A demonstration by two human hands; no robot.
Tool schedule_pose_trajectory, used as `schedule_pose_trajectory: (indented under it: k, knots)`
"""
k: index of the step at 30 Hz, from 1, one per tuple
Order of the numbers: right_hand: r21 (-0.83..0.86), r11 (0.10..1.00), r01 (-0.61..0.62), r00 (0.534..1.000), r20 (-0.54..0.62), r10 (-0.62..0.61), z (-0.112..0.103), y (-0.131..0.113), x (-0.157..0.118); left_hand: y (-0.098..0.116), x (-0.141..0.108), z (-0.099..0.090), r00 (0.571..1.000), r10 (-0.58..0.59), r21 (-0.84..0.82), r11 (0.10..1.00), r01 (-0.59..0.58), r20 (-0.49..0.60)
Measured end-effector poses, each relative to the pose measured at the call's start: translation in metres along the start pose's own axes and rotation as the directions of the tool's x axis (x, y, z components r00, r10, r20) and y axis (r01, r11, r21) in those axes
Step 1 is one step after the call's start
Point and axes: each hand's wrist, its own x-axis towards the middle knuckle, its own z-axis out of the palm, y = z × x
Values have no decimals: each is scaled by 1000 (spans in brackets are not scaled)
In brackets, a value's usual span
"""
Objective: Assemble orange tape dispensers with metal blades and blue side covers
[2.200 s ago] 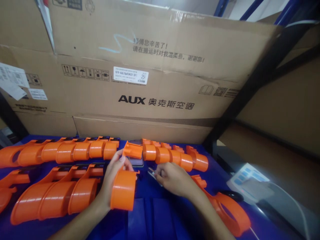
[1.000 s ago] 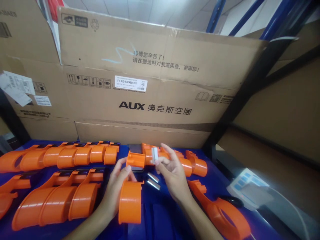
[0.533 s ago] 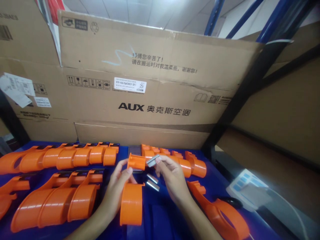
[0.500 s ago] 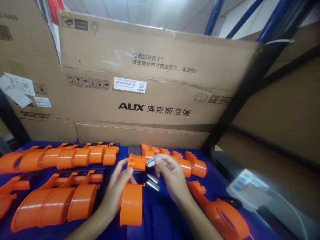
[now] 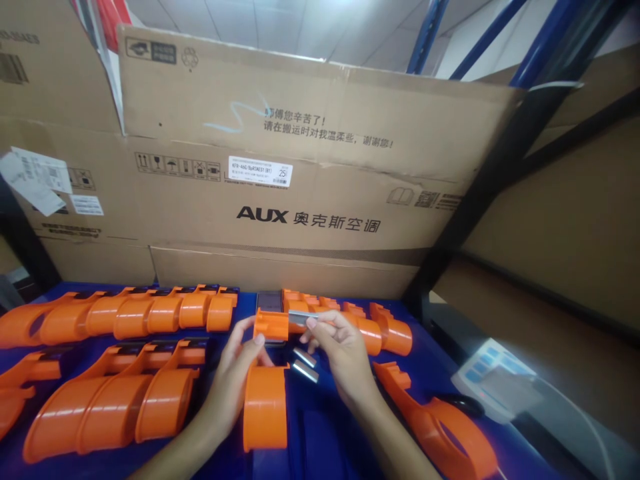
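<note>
Your left hand point(image 5: 239, 357) grips the orange part point(image 5: 266, 405), seemingly for steadiness; your right hand point(image 5: 341, 347) pinches a metal strip point(image 5: 301, 317) beside it

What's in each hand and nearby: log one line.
left hand: orange curved plastic part | right hand: narrow silver metal strip, beside part's upper end | blue tabletop: two similar strips

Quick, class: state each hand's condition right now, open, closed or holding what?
Left hand: closed, holding an orange part.
Right hand: closed, pinching a silver strip.
</note>
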Motion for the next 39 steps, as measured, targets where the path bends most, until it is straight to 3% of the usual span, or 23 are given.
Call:
schedule_pose_trajectory:
  k: [13,17,20,29,31,35,37,39]
  knots:
    - [-90,994,63,998,18,-62,2,-2,-4,3,0,1,1000,-15,43,999,16,-9]
    - [-254,951,176,982,-24,-188,5,4,-10,4,-2,3,999,22,79,997,-19,-36]
    - [-399,884,244,967,39,-250,6,3,-16,5,-3,4,998,46,112,993,-40,-46]
    - [-535,746,397,916,288,-280,10,-11,-25,5,-3,5,996,80,220,972,-86,36]
    - [-540,727,424,901,329,-281,9,-11,-26,8,-1,4,997,73,164,984,-75,18]
    - [-589,672,449,883,404,-237,4,-9,-24,20,4,-8,994,-66,-164,985,50,-92]
    - [-646,600,472,867,464,-182,2,-9,-22,26,6,-15,985,-150,-281,952,121,-82]
    - [-675,512,530,817,569,-95,3,-11,-21,30,7,-20,978,-200,-374,913,165,-54]
